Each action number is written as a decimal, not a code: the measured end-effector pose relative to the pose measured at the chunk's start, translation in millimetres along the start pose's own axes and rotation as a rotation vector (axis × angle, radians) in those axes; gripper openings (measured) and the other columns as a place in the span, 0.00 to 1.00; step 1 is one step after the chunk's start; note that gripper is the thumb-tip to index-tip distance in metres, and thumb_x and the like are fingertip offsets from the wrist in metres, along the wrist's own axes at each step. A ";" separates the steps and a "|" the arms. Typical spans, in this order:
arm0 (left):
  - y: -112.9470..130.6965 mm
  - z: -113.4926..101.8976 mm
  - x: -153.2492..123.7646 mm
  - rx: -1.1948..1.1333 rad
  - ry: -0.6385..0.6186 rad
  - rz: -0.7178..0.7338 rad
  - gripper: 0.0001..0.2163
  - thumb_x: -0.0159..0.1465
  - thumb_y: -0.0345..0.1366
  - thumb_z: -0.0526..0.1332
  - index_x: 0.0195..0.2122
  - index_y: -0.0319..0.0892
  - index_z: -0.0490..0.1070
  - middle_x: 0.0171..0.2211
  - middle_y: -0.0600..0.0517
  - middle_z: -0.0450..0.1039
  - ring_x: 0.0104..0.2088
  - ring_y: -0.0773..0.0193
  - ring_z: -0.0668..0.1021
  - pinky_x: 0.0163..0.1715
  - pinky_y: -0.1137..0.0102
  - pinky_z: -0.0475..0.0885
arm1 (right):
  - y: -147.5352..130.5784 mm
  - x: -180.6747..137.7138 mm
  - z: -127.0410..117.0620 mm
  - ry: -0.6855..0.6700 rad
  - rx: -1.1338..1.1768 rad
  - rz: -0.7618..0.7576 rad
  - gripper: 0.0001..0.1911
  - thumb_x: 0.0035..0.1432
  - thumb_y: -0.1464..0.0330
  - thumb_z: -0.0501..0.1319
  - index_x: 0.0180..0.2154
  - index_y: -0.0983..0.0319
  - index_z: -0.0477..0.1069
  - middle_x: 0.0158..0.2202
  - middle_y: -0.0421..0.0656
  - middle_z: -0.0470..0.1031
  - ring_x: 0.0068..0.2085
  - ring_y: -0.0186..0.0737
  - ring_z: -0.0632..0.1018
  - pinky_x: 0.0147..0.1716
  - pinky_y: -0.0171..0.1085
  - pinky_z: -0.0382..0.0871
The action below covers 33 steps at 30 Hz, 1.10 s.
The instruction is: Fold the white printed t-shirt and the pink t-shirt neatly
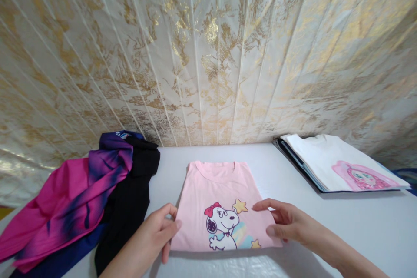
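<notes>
A pink T-shirt [223,191], folded into a neat block, lies in front of me with its neckline at the far side. Its print shows a white cartoon dog with a red bow and yellow stars. My left hand [159,230] grips the left edge near the bottom fold, thumb on top and fingertips partly hidden at the side. At the opposite edge, my right hand [286,221] holds the cloth with its thumb on top, while the index finger stretches over the fabric near the upper star. Some of the right fingers are hidden by the hand.
Unfolded clothes in pink, purple and blue [74,186] and black [133,191] lie heaped on the left. A folded stack [321,152] with a white printed shirt on top sits at the right back. Behind the white table [342,226] hangs a gold-patterned curtain [211,52].
</notes>
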<state>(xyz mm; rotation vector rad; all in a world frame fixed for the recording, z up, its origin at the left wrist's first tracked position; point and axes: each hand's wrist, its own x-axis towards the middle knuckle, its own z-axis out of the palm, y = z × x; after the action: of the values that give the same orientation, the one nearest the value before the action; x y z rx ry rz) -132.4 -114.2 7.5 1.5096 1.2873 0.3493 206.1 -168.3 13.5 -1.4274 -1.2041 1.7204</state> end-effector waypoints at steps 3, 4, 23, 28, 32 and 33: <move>-3.6 0.1 -2.7 0.026 0.015 -0.046 0.19 0.54 0.53 0.54 0.39 0.43 0.60 0.16 0.57 0.67 0.14 0.68 0.62 0.11 0.77 0.50 | -6.7 -5.3 3.1 -0.037 0.035 0.011 0.27 0.41 0.60 0.70 0.43 0.60 0.68 0.38 0.42 0.75 0.35 0.38 0.74 0.32 0.33 0.62; -6.0 0.8 -3.2 0.034 0.028 -0.049 0.21 0.53 0.52 0.55 0.42 0.43 0.59 0.18 0.57 0.68 0.16 0.66 0.65 0.11 0.77 0.52 | -7.7 -6.5 4.1 -0.050 0.029 0.008 0.26 0.41 0.61 0.70 0.43 0.60 0.68 0.38 0.42 0.75 0.36 0.39 0.74 0.33 0.33 0.62; 38.9 30.1 -14.5 0.892 0.132 0.580 0.19 0.58 0.28 0.56 0.51 0.46 0.69 0.56 0.46 0.67 0.55 0.51 0.70 0.51 0.61 0.65 | -41.1 22.1 -39.8 0.306 -0.813 -0.200 0.16 0.58 0.66 0.54 0.45 0.60 0.74 0.35 0.44 0.76 0.35 0.42 0.74 0.37 0.38 0.65; 78.1 62.6 23.8 0.929 -0.289 1.005 0.17 0.70 0.37 0.52 0.59 0.42 0.62 0.66 0.46 0.54 0.65 0.54 0.58 0.60 0.60 0.57 | -57.8 102.3 -61.9 0.467 -0.980 -0.271 0.16 0.57 0.74 0.52 0.43 0.65 0.75 0.38 0.47 0.78 0.37 0.40 0.75 0.39 0.35 0.65; 68.4 82.7 45.5 0.896 -0.371 1.066 0.25 0.73 0.46 0.43 0.67 0.39 0.48 0.67 0.45 0.49 0.66 0.57 0.54 0.63 0.60 0.52 | -67.1 133.2 -55.8 0.352 -1.022 -0.260 0.14 0.56 0.73 0.54 0.39 0.63 0.77 0.36 0.43 0.79 0.36 0.38 0.76 0.36 0.32 0.65; 62.8 86.6 48.5 0.889 -0.375 1.084 0.25 0.74 0.46 0.42 0.67 0.38 0.46 0.67 0.45 0.48 0.67 0.58 0.53 0.63 0.61 0.52 | -69.4 135.7 -54.8 0.326 -1.039 -0.242 0.13 0.56 0.72 0.55 0.39 0.63 0.78 0.34 0.43 0.79 0.34 0.37 0.76 0.34 0.31 0.65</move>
<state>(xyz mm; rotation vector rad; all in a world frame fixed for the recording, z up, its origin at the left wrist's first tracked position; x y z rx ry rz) -15.1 -108.7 7.5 2.8077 0.1652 0.1318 218.1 -6.9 17.8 -1.8872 -2.0873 0.6057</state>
